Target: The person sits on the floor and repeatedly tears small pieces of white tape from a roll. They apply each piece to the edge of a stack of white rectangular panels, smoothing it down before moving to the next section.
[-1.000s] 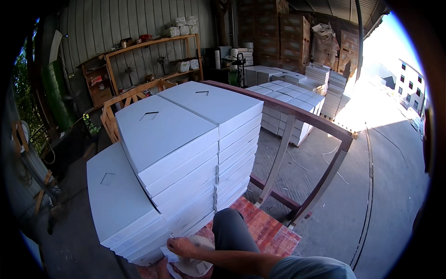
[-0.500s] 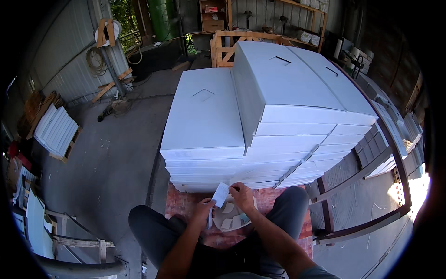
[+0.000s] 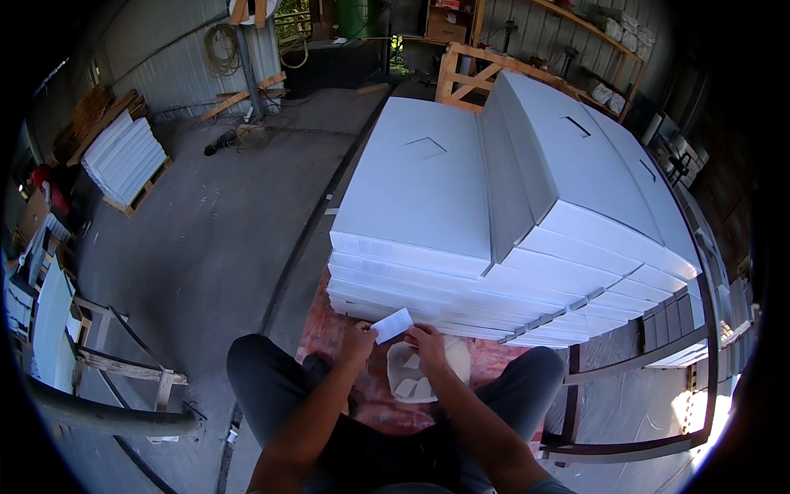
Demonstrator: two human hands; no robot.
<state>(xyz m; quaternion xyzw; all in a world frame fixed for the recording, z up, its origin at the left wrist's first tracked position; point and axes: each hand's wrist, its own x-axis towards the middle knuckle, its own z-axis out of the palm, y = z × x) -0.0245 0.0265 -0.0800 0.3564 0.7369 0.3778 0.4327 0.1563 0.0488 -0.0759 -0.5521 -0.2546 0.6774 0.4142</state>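
Between my two hands is a small white paper label (image 3: 392,326) with faint print on it. My left hand (image 3: 357,341) pinches its left end, and the fingers of my right hand (image 3: 426,341) are closed at its right end. Below my right hand, a pale round container (image 3: 462,362) sits between my legs with several loose white slips (image 3: 409,385) in it. Just ahead of the label rises a stack of flat white cartons (image 3: 411,185), lower on the left and higher on the right (image 3: 568,165).
Under the cartons and container is a worn red surface (image 3: 325,325). A dark metal frame (image 3: 642,451) curves along the right. Metal rails (image 3: 123,420) stand at the lower left. Farther left, a pallet holds white boards (image 3: 123,160), and a person in red (image 3: 56,196) bends nearby.
My view has turned to the left, so the cartons sit farther right. The label has tilted from steep to flatter, and my right hand has come down to its right end.
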